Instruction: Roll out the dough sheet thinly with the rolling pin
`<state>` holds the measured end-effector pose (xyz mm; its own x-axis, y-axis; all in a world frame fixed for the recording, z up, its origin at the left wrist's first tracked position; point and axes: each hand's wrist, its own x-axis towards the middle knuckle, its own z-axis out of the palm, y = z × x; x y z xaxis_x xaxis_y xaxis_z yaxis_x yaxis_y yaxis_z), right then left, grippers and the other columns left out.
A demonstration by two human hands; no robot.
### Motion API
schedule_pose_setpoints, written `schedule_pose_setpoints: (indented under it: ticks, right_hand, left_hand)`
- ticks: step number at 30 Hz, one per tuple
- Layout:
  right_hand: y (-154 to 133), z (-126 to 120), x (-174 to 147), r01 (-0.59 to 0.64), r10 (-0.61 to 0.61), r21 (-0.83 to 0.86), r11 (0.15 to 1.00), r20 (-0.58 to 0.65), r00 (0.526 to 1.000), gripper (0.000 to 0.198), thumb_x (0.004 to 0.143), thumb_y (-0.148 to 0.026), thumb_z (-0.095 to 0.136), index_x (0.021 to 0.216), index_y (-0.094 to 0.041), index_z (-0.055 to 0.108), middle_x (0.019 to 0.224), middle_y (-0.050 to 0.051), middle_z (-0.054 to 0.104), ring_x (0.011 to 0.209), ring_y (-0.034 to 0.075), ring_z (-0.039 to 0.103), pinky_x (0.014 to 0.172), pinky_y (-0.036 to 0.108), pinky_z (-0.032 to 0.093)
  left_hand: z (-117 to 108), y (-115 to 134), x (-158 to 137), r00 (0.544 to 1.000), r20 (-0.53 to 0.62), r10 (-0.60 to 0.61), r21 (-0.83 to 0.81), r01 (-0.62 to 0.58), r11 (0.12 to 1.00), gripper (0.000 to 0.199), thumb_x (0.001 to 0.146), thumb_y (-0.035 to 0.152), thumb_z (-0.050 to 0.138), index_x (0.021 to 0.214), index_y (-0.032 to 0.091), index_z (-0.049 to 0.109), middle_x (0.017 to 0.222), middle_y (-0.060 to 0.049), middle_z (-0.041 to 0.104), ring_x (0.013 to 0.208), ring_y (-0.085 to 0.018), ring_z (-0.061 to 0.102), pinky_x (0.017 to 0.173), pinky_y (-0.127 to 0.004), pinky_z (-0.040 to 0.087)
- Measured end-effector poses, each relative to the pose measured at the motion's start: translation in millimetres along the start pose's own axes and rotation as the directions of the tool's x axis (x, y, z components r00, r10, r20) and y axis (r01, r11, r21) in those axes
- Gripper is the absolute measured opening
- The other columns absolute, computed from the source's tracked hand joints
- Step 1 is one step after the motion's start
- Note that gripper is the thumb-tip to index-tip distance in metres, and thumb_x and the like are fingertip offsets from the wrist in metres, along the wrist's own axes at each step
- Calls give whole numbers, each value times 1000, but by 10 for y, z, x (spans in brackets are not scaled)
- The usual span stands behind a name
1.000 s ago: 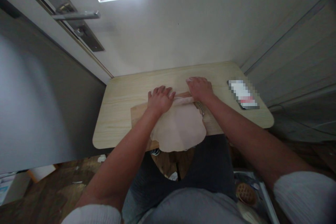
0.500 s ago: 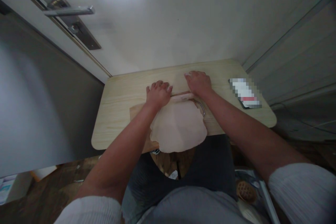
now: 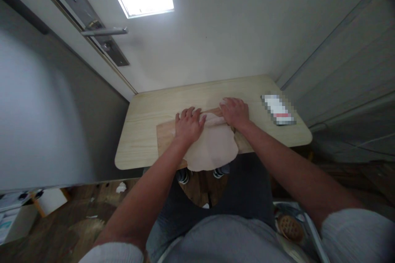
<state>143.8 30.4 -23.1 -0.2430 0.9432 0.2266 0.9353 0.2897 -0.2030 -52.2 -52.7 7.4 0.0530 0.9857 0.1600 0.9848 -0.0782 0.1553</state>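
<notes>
A pale, thin sheet of dough (image 3: 212,148) lies over a wooden board (image 3: 165,133), and its near edge hangs past the table's front. The sheet's far side is turned up into a roll (image 3: 215,119); whether a pin is inside it I cannot see. My left hand (image 3: 189,125) rests palm down at the roll's left end, fingers spread. At the right end my right hand (image 3: 235,111) lies over the roll, thumb out and fingers bent a little. Both hands hide the roll's ends.
The light wood table (image 3: 135,131) stands against a white door with a lever handle (image 3: 105,32). A phone (image 3: 278,109), blurred out, lies at the table's right. Below on the right, a container (image 3: 311,230) holds a round lattice-patterned brown thing (image 3: 289,227).
Both hands have come back toward my body along with the roll, and less of the flat dough shows. The board's metal handle is now covered by my right hand. The camera view has shifted.
</notes>
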Motion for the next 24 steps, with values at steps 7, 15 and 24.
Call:
schedule_pose_setpoints:
  ticks: [7, 15, 24]
  right_hand:
    - [-19, -107, -513, -42, 44, 32, 999, -69, 997, 49, 99, -39, 37, 139, -16, 54, 147, 15, 51, 133, 34, 41, 108, 54, 27]
    - [-252, -149, -471, 4, 0, 109, 994, -29, 1000, 44, 100, -38, 38, 135, -18, 56, 142, 13, 56, 131, 31, 46, 109, 55, 30]
    - [-794, -122, -518, 130, -133, 35, 991, 77, 988, 49, 102, -41, 32, 144, -22, 49, 152, 10, 46, 141, 33, 34, 114, 63, 21]
  left_hand:
    - [-65, 42, -466, 989, -13, 149, -43, -150, 988, 42, 99, 51, 40, 131, 29, 56, 149, -4, 50, 137, -26, 40, 117, -47, 26]
    - [-168, -20, -828, 995, -81, 58, -47, -62, 997, 30, 97, 42, 50, 121, 28, 62, 134, -5, 62, 128, -27, 49, 117, -53, 23]
    - [-221, -390, -1206, 995, -102, 1, -76, -9, 997, 29, 94, 41, 56, 117, 25, 66, 133, -7, 63, 125, -28, 51, 109, -50, 35]
